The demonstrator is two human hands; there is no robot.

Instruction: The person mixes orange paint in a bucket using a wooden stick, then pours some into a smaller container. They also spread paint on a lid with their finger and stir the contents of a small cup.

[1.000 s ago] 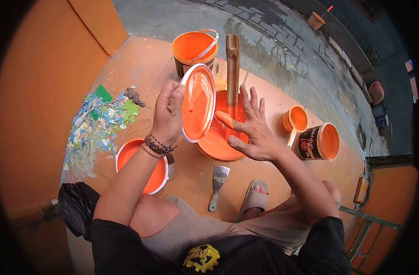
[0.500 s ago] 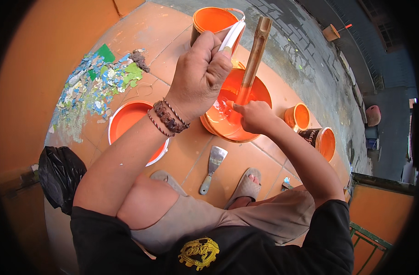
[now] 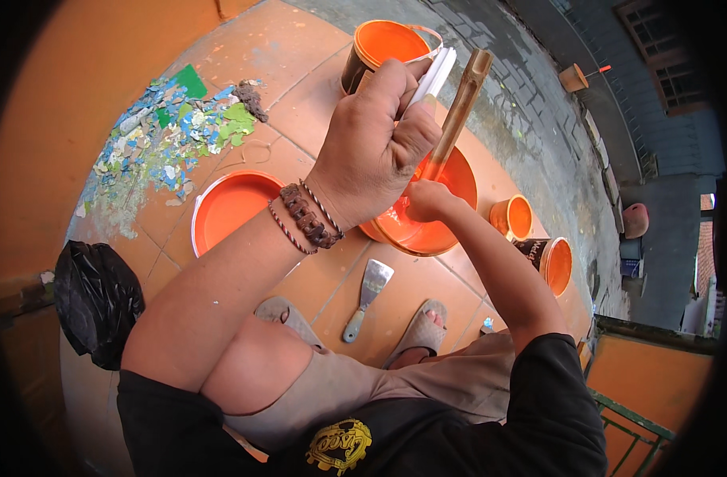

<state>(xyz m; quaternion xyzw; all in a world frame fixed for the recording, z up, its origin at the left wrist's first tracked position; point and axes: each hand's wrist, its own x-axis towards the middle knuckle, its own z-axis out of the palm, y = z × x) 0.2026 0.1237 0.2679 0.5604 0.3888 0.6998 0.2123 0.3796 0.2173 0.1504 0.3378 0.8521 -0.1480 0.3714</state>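
A narrow white strip is pinched upright in my left hand, raised in front of the bucket; its exact kind is unclear. My right hand reaches into the wide bucket of orange paint, beside the foot of a bamboo stick. Its fingers look curled, but my left hand partly covers them, so what they hold cannot be made out. The stick leans up out of the bucket, its lower part coated orange.
A paint pail with a handle stands behind; a shallow orange-filled tub is at left. Two small orange-stained containers, a mug and a can, sit right. A scraper, paint flakes and a black bag lie around.
My right hand has sunk lower beside the stick, and its extended finger no longer shows. My left hand sits farther right in the picture, covering more of the bucket, as the whole view has shifted.
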